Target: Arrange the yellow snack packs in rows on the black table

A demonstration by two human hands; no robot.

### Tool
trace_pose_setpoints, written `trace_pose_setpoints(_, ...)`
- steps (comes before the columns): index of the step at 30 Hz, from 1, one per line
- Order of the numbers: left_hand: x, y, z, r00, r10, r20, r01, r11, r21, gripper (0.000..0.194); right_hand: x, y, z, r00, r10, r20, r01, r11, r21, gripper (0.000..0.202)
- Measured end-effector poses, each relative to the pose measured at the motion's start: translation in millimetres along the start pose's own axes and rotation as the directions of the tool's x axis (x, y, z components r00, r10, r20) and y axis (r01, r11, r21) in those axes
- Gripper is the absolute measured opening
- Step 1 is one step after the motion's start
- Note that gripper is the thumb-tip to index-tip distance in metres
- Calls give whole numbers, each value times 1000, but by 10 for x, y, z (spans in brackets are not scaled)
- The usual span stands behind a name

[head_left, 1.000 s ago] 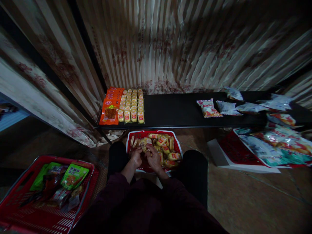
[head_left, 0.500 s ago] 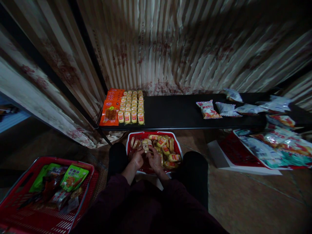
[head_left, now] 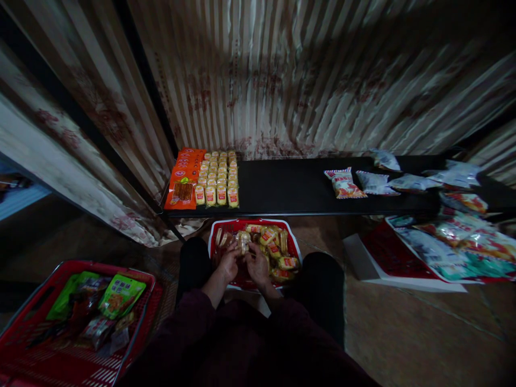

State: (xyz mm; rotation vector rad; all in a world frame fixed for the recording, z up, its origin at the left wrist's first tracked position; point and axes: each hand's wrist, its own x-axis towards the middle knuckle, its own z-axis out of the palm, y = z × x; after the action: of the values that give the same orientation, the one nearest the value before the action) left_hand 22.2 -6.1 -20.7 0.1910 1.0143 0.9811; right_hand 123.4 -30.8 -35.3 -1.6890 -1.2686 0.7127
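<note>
Between my knees stands a red basket with a white rim (head_left: pixel 297 244), holding several yellow wrapped snacks (head_left: pixel 288 262). Over its near half, my left hand (head_left: pixel 228 262) and my right hand (head_left: pixel 257 264) pinch a small clear-wrapped snack (head_left: pixel 243 242) from both sides. Beyond the basket, rows of small yellow packs (head_left: pixel 221 194) stand at the left end of a black shelf (head_left: pixel 282 185). Orange packets (head_left: pixel 183 180) lie just left of those rows.
Chip bags (head_left: pixel 345 183) lie on the shelf's right part. A second red basket (head_left: pixel 24 317) with green pouches (head_left: pixel 122 295) is at lower left. At right, another basket (head_left: pixel 379 247) is heaped with bags. A striped curtain (head_left: pixel 274 80) hangs behind the shelf.
The wrapped snack between my hands has turned a little, and its clear face shows more. My fingers have shifted slightly around it.
</note>
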Motion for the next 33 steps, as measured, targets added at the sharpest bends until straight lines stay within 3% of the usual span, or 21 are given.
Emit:
trace_pose_setpoints(9,-82,28,80,999,10,47,-10,1000,17,39,22,-35,-67,995,88,39,-87,996,-14,49)
trace_pose_setpoints(15,-103,13,93,990,118,80,-124,990,66,37,28,-22,-72,995,82,57,-82,997,-14,49)
trace_pose_setpoints(20,-90,4,100,982,170,85,-176,982,65,37,29,1,-67,986,145,88,-154,983,104,51)
trace_pose_setpoints(28,-80,-27,150,981,196,10,-196,972,129,40,20,-22,-112,983,179,30,-181,969,166,52)
trace_pose_setpoints(33,-88,-13,198,973,225,48,-230,953,197,45,7,-102,-173,988,154,7,-153,974,169,53)
